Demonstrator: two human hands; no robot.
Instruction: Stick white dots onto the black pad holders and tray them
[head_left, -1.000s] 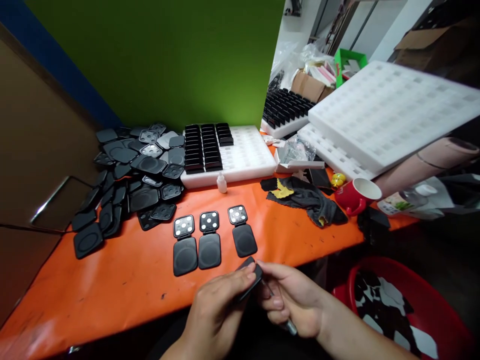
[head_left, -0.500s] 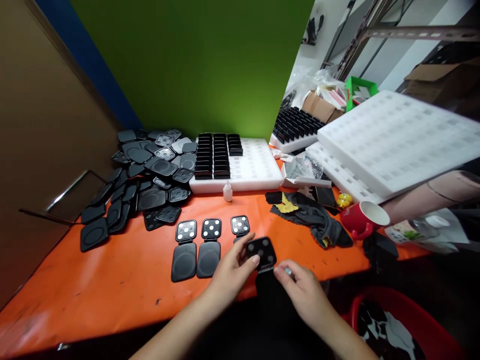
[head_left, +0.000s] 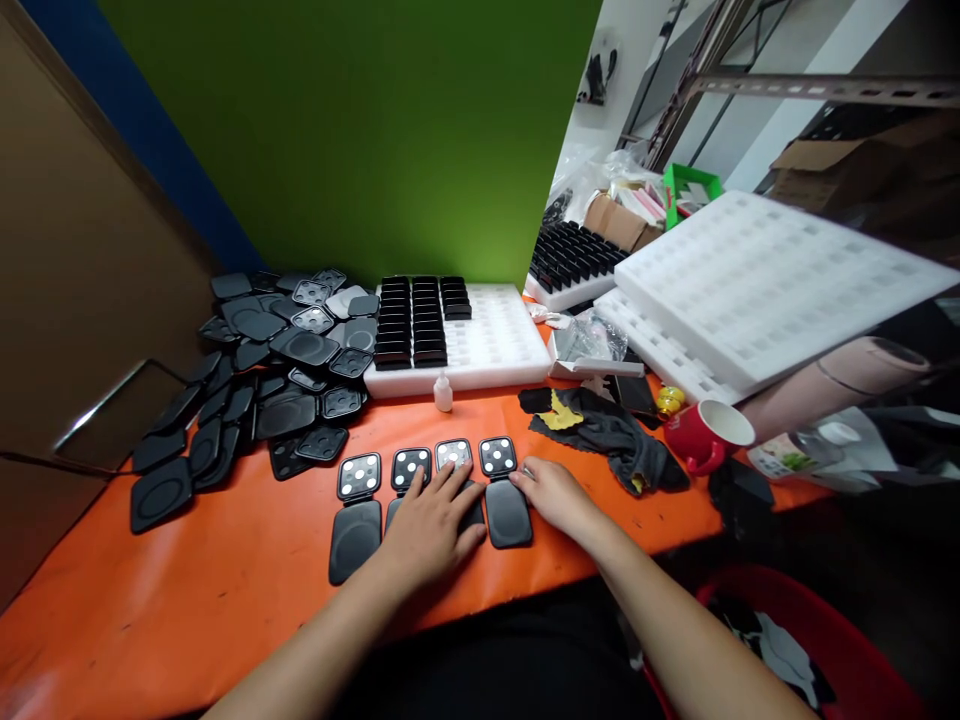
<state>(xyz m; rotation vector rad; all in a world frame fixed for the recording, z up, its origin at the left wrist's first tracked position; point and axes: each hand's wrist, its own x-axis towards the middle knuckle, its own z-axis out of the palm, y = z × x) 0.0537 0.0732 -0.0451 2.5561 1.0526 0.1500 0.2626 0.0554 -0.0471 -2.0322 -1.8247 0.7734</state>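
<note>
Several unfolded two-panel hinged black pieces lie in a row on the orange table. Each has a small upper panel with pale round dots and a larger plain lower panel. My left hand (head_left: 431, 525) rests flat, fingers spread, over the middle pieces and partly hides them. The leftmost hinged piece (head_left: 355, 540) lies uncovered. Beside the rightmost hinged piece (head_left: 508, 514), my right hand (head_left: 559, 495) is closed, its fingertips near the hinge. Whatever those fingers pinch is too small to make out. A small white bottle (head_left: 442, 393) stands behind the row.
A heap of black pieces (head_left: 300, 345) lies at the left. Behind the row, a white foam tray (head_left: 502, 335) holds black pieces upright in slots. To the right are a dark cloth (head_left: 607, 435), a red mug (head_left: 705, 435) and stacked foam trays (head_left: 772, 285).
The hinged piece that my left hand held up now lies at the row's right end. My left hand has spread over the middle pieces. My right hand has come down to the table.
</note>
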